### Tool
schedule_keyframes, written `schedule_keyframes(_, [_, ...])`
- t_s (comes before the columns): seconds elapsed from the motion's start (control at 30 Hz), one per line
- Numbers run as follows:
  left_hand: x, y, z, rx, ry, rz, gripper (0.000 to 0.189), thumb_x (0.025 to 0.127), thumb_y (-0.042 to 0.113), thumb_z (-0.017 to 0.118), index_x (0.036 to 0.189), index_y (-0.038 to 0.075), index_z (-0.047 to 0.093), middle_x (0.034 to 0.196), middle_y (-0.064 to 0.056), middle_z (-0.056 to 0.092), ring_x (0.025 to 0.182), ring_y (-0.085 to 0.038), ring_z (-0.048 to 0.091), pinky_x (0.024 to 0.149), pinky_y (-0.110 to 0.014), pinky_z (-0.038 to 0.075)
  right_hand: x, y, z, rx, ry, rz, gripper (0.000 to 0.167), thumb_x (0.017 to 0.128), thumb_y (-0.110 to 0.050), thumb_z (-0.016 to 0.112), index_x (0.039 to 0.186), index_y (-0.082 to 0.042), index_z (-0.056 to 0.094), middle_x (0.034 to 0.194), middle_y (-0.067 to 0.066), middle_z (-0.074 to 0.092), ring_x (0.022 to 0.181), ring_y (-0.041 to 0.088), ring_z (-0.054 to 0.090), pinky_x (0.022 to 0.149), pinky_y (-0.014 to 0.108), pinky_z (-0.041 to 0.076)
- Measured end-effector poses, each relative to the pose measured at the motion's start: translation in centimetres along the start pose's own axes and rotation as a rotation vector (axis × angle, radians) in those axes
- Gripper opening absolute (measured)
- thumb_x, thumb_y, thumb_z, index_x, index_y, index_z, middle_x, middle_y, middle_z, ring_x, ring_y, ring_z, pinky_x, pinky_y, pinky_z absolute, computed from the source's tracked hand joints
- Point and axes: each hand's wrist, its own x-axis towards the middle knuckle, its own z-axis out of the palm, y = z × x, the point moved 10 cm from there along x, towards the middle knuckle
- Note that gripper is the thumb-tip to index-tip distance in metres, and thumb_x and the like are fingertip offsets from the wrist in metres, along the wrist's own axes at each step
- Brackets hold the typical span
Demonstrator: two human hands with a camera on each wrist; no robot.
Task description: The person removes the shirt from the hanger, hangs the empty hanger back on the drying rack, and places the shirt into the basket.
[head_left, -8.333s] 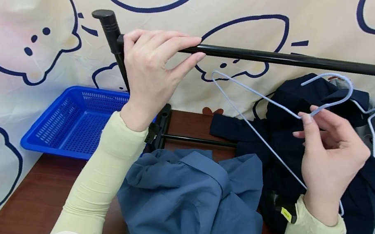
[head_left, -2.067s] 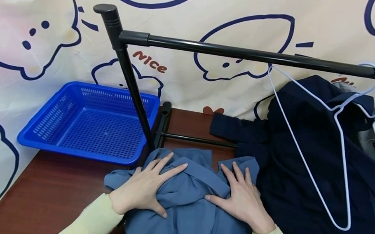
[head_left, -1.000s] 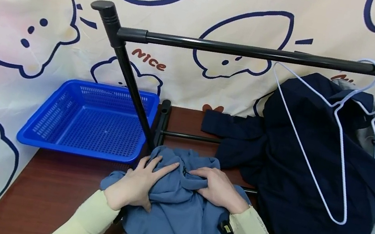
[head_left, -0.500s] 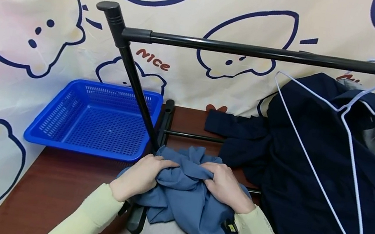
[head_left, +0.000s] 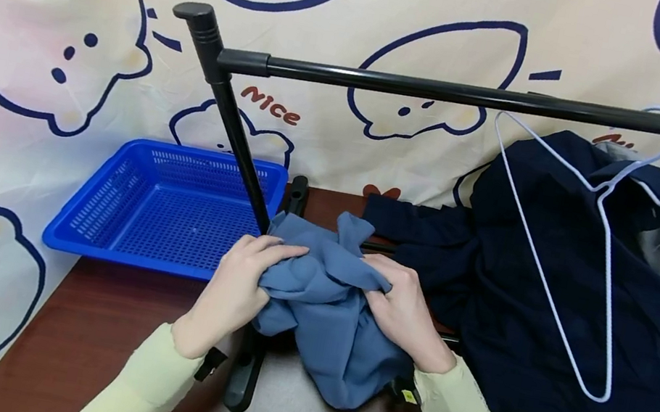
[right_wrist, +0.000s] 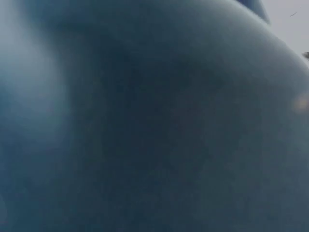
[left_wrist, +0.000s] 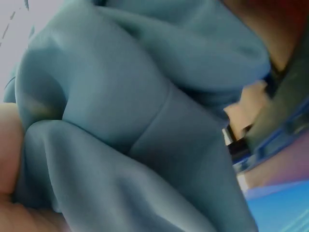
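A crumpled blue-grey garment (head_left: 329, 302) is bunched between my hands, lifted partly off the table. Its kind does not show. My left hand (head_left: 236, 285) grips its left side with the thumb and fingers. On the other side my right hand (head_left: 405, 308) pinches a fold of it. Cloth folds (left_wrist: 120, 96) fill most of the left wrist view, with part of the hand at the lower left corner. In the right wrist view the cloth (right_wrist: 154, 121) covers nearly everything, so the fingers are hidden there.
A black clothes rack (head_left: 456, 94) spans the back, its left foot (head_left: 243, 375) near my left hand. A pale blue hanger (head_left: 523, 218) hangs from the bar before a dark navy garment (head_left: 533, 330). Left of the rack stands a blue basket (head_left: 186, 232) on the brown table (head_left: 78, 353).
Earlier a hanger was in my right hand and then hung on the bar. Both hands then spread on the garment, gathered it, gripped it and raised it slightly, uncovering the rack's foot.
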Motion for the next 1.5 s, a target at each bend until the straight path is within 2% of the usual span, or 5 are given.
schedule_keyframes(0.27, [-1.0, 1.3, -6.5, -0.029, 0.289, 0.076, 0.059, 0.084, -0.019, 0.054, 0.122, 0.019, 0.077, 0.127, -0.011, 0.067, 0.111, -0.034, 0.056, 0.095, -0.054, 0.045, 1.4, -4.8, 0.8, 0.1, 0.087, -0.156, 0.038, 0.087, 0.018, 0.062, 0.114, -0.005, 0.077, 0.124, 0.007, 0.069, 0.12, 0.024, 0.063, 0.102, 0.036, 0.047])
schedule_keyframes(0.63, [-3.4, 1.1, -15.8, 0.041, 0.618, 0.009, 0.025, 0.095, 0.003, 0.063, 0.106, 0.014, 0.083, 0.119, -0.011, 0.071, 0.109, -0.035, 0.06, 0.1, -0.039, 0.044, 5.1, -11.7, 5.9, 0.065, -0.041, -0.475, 0.038, 0.088, 0.015, 0.061, 0.12, -0.001, 0.073, 0.123, 0.01, 0.07, 0.118, 0.021, 0.062, 0.103, 0.033, 0.045])
schedule_keyframes(1.07, [-6.2, 2.3, -25.5, 0.25, 1.321, 0.111, 0.007, 0.085, 0.019, 0.08, 0.078, 0.017, 0.083, 0.095, -0.01, 0.074, 0.094, -0.038, 0.063, 0.096, -0.044, 0.045, 11.0, -19.5, 10.2, -0.165, 0.008, -0.752, 0.048, 0.091, 0.006, 0.064, 0.138, 0.0, 0.059, 0.138, 0.014, 0.057, 0.13, 0.024, 0.045, 0.115, 0.028, 0.028])
schedule_keyframes(1.33, [-4.8, 0.2, -25.8, 0.293, 1.411, 0.17, 0.015, 0.086, 0.008, 0.079, 0.081, 0.021, 0.081, 0.095, -0.003, 0.07, 0.097, -0.032, 0.057, 0.097, -0.047, 0.043, 13.8, -18.6, 13.4, -0.266, 0.125, -0.719, 0.056, 0.091, 0.012, 0.051, 0.146, 0.004, 0.047, 0.144, 0.019, 0.042, 0.131, 0.03, 0.04, 0.117, 0.029, 0.022])
schedule_keyframes(1.5, [-3.8, -4.4, -23.2, 0.23, 1.251, 0.106, 0.011, 0.091, 0.017, 0.075, 0.087, 0.022, 0.085, 0.101, -0.005, 0.075, 0.098, -0.034, 0.058, 0.095, -0.044, 0.044, 14.0, -14.2, 16.3, -0.329, 0.041, -0.57, 0.069, 0.088, 0.01, 0.06, 0.152, 0.0, 0.038, 0.147, 0.017, 0.036, 0.133, 0.029, 0.038, 0.119, 0.028, 0.016])
